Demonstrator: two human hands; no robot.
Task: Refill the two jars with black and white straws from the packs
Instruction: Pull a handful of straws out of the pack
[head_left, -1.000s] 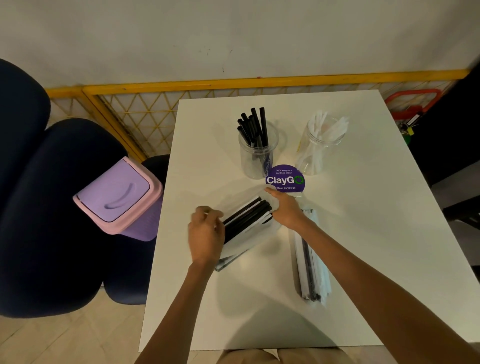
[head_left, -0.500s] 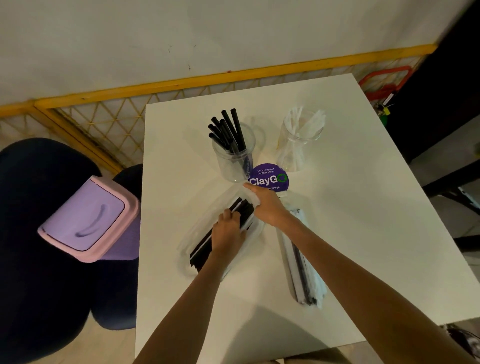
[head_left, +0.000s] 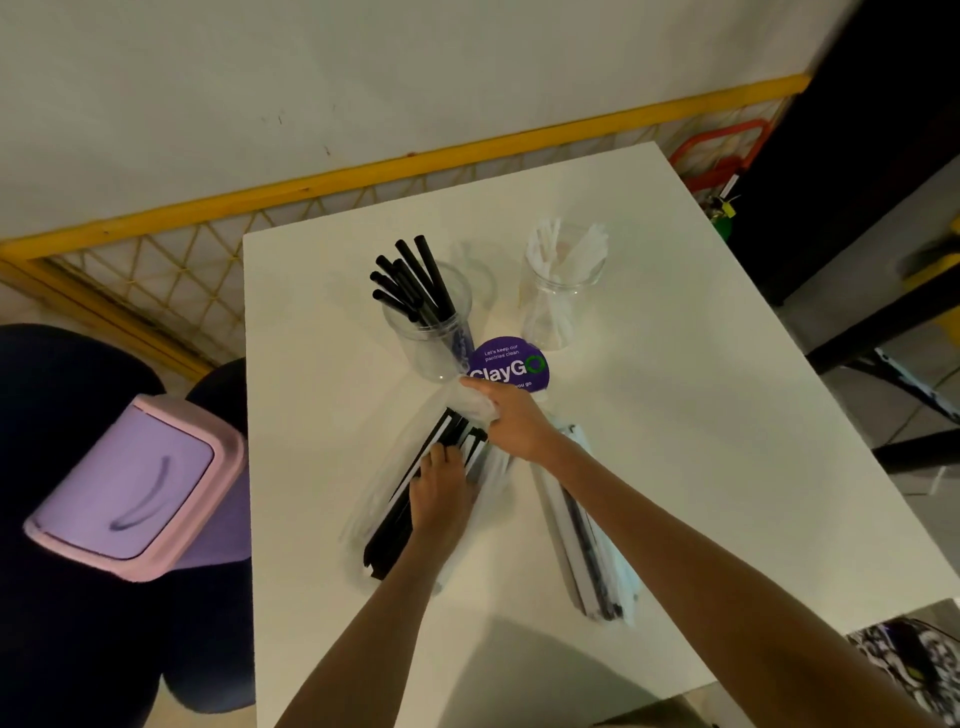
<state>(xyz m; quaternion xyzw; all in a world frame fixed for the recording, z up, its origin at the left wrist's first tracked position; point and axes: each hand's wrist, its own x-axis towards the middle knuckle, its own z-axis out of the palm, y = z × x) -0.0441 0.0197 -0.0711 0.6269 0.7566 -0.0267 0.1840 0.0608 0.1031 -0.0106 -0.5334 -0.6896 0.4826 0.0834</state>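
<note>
On the white table (head_left: 675, 415) stand two clear jars: the left jar (head_left: 428, 332) holds several black straws, the right jar (head_left: 558, 296) holds white straws. A clear plastic pack of black straws (head_left: 400, 509) lies diagonally near the table's middle. My right hand (head_left: 511, 423) grips the crumpled open end of this pack. My left hand (head_left: 441, 491) lies on the black straws inside, fingers reaching into the pack's mouth. A second pack with white straws (head_left: 587, 540) lies to the right, under my right forearm.
A round purple "ClayGo" sticker (head_left: 511, 366) sits in front of the jars. A lilac swing-lid bin (head_left: 135, 483) rests on a dark blue seat left of the table. A yellow mesh fence (head_left: 208, 249) runs behind; dark furniture stands at right.
My left hand moved from the pack's lower left end up onto the black straws near its open end. My right hand stays at the pack's mouth. The camera shifted, moving the scene rightward in frame.
</note>
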